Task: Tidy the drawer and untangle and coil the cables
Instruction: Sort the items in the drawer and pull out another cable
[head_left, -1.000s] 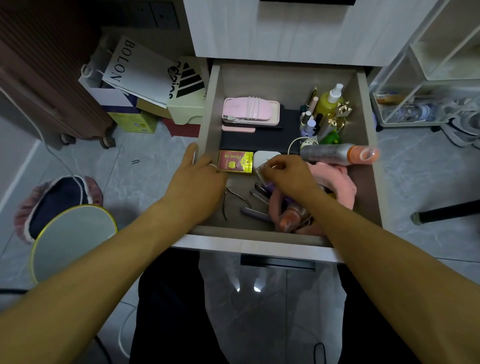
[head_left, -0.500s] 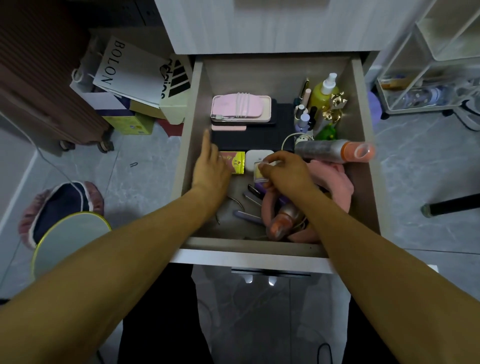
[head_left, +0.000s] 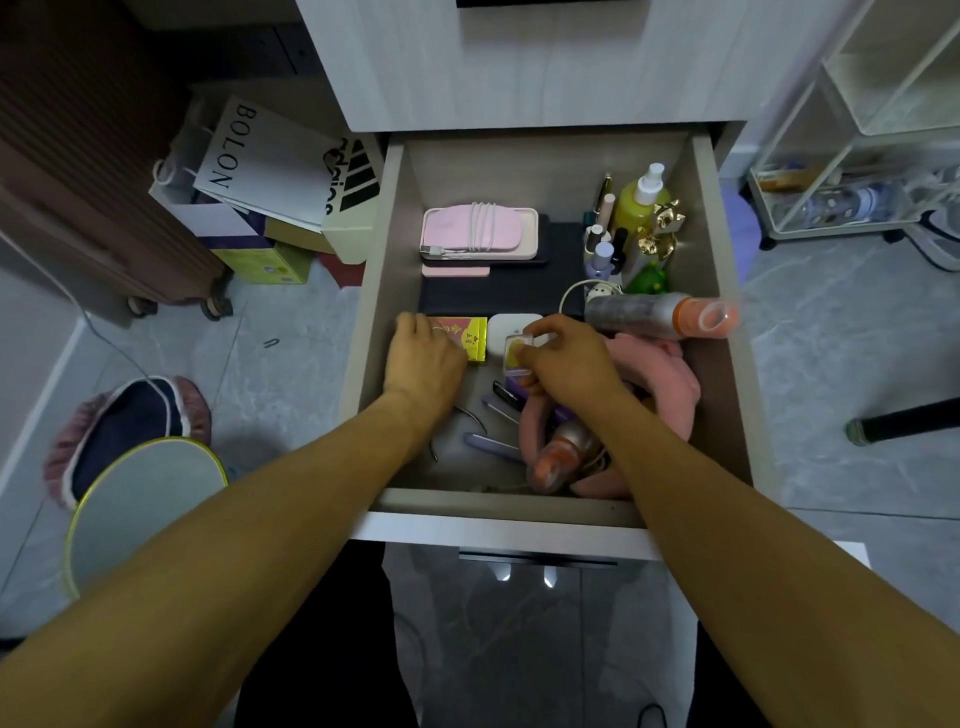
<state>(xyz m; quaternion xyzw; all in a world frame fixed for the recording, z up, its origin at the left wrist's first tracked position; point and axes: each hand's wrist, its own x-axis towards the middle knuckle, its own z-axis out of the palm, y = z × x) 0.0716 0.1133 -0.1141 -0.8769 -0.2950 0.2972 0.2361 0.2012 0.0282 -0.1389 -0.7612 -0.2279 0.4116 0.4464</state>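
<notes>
Right hand (head_left: 563, 358) pinching small clear case (head_left: 519, 353) mid-drawer (head_left: 719, 364); left hand (head_left: 423, 358) loosely curled on yellow box (head_left: 465, 338), grasp unclear; coiled cable (head_left: 480, 228) at back; case could slip into pink clutter (head_left: 660, 379)

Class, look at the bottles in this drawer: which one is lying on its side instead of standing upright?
The grey bottle with the orange cap, lying across the drawer's right side in front of the upright yellow spray bottle and the small bottles in the back corner.
</notes>
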